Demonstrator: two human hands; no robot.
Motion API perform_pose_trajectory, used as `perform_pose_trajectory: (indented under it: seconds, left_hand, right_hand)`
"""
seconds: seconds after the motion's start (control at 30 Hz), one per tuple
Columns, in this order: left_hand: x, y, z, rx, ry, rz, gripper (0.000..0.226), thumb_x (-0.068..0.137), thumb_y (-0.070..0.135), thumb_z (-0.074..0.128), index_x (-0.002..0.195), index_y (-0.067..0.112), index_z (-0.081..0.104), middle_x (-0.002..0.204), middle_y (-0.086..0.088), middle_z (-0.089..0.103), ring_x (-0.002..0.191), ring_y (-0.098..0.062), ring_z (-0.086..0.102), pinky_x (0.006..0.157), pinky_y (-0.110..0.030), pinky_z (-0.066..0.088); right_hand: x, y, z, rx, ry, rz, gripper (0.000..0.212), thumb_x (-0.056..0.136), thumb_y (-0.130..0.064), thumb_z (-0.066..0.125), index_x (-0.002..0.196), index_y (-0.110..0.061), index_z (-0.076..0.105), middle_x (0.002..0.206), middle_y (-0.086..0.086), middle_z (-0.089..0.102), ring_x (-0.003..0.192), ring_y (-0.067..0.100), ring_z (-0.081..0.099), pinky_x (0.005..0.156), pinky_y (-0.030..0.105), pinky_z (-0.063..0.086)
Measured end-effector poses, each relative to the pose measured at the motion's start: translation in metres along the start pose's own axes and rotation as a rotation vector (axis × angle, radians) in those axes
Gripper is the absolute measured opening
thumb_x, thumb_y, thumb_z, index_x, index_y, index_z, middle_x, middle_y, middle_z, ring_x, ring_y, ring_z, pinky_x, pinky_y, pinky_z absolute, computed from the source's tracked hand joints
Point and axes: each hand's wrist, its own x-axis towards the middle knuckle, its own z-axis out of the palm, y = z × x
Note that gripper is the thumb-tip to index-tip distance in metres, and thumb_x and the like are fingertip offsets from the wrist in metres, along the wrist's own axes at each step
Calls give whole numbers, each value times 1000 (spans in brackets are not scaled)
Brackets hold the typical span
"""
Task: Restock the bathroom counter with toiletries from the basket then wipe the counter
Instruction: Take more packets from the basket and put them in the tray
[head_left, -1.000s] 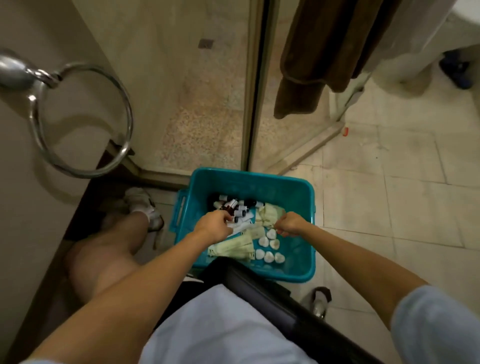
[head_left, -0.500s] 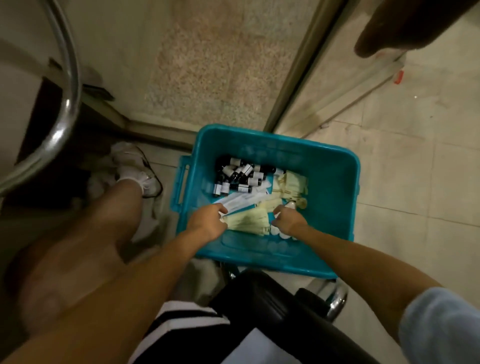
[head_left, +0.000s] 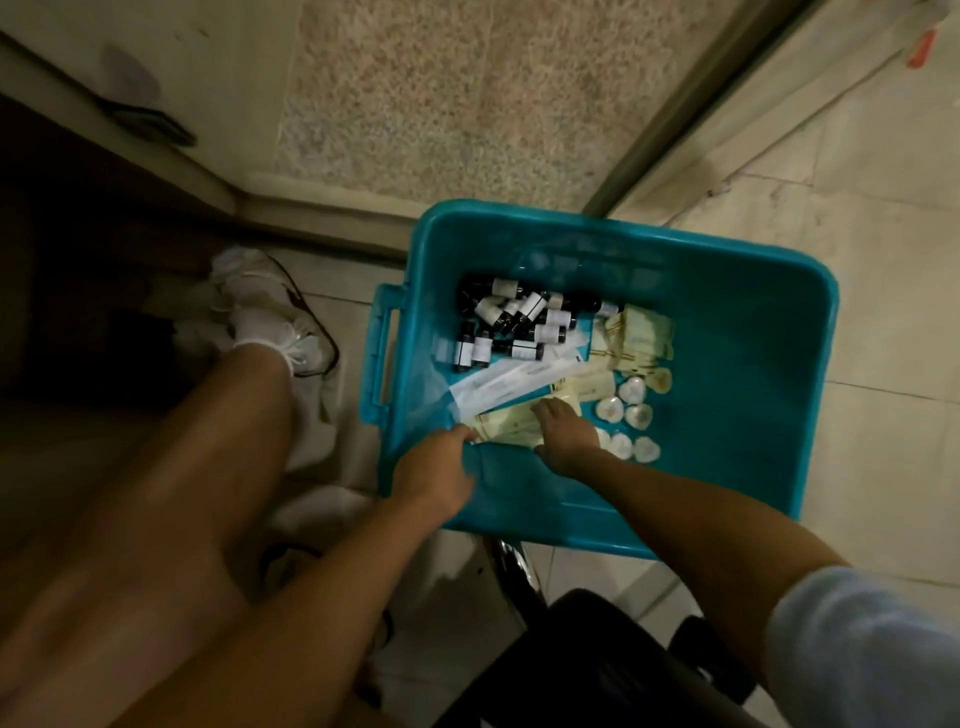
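The floor (head_left: 857, 218) is pale tile, dimly lit. At the top of the frame lies a speckled shower floor (head_left: 441, 93), bounded on the right by a metal door frame (head_left: 693, 104) running diagonally down to the basket's far edge. A bare leg (head_left: 208, 467) ending in a white shoe (head_left: 275, 306) fills the left side.

The teal basket (head_left: 753, 405) sits on the tile right of centre. Its long axis runs left to right, dipping slightly toward the right, with a handle on its left end. Inside, small dark bottles (head_left: 514, 325) are heaped at the upper left, and round white pieces (head_left: 628, 415) lie at mid-right. Long white packets (head_left: 519, 382) point from lower left to upper right, and the cream packets (head_left: 511, 428) lie just below them.

The left hand (head_left: 441, 467) pinches the left end of the cream packets with curled fingers. The right hand (head_left: 563, 434) lies palm down on the same packets. Whether its fingers grip them cannot be told.
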Motion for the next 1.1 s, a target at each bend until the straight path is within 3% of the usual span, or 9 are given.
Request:
perform_pose_trajectory:
  seconds: [0.13,0.23,0.33,0.4,0.47,0.6,0.73,0.87,1.1]
  left_hand:
    - [6,-4,-1,9,1,10,47,86,15,59,131,24,47,131,-4,55,120,-22,53,102,-33,42]
    - [13,-5,0,12,-1,16,46,86,15,59,130,25,48,130,-3,55,119,-22,53,101,-33,42]
    - [17,-4,-1,5,5,28,46,86,15,59,130,24,48,130,-3,54,118,-22,54,101,-34,43]
    - [18,-3,-1,-4,5,32,45,86,15,59,130,24,48,129,-3,54,118,-22,53,101,-34,43]
    - [18,-3,-1,-23,1,30,45,87,14,59,129,24,48,129,-3,54,117,-21,53,101,-34,43]
    - [19,-4,-2,-55,2,20,44,87,13,59,129,23,50,128,-3,55,117,-21,54,101,-34,43]
    - [23,-4,-3,-131,-15,-17,45,87,12,59,130,21,50,128,-4,55,115,-21,54,99,-29,42]
    - [23,1,-4,-109,4,19,46,87,13,59,131,22,48,130,-4,53,116,-22,53,98,-31,43]
    - [28,15,-6,164,97,210,56,87,22,63,138,22,40,137,-1,42,124,-21,43,99,-36,45]
  right_hand:
    - [20,-5,7,-147,-53,-24,39,92,-17,52,130,-24,52,160,6,0,147,24,-4,114,40,23]
    - [27,-8,10,-259,-82,-40,41,92,-16,50,132,-27,53,159,9,-1,147,27,-7,118,41,13]
    - [31,-10,9,-331,-39,-64,37,90,-17,57,127,-22,56,152,14,20,141,31,19,115,41,23]
    - [32,-10,7,-310,-6,-49,33,89,-12,56,122,-14,57,137,13,40,124,29,43,103,39,37]
    - [30,-8,9,-227,6,-16,33,89,-8,54,122,-10,51,124,12,50,110,28,53,90,37,45]
    - [27,-7,16,-52,65,42,37,90,-9,52,124,-11,40,115,12,59,100,30,60,76,38,48]
    - [28,-2,12,41,129,28,17,91,-16,54,107,-15,57,107,8,64,95,26,61,78,35,50]
    - [28,7,-7,217,195,64,14,86,-25,60,98,-17,64,101,7,66,92,27,61,72,31,46]
    - [-3,6,-68,316,91,-398,10,80,-27,72,89,-23,73,89,-6,71,83,12,62,70,29,46]
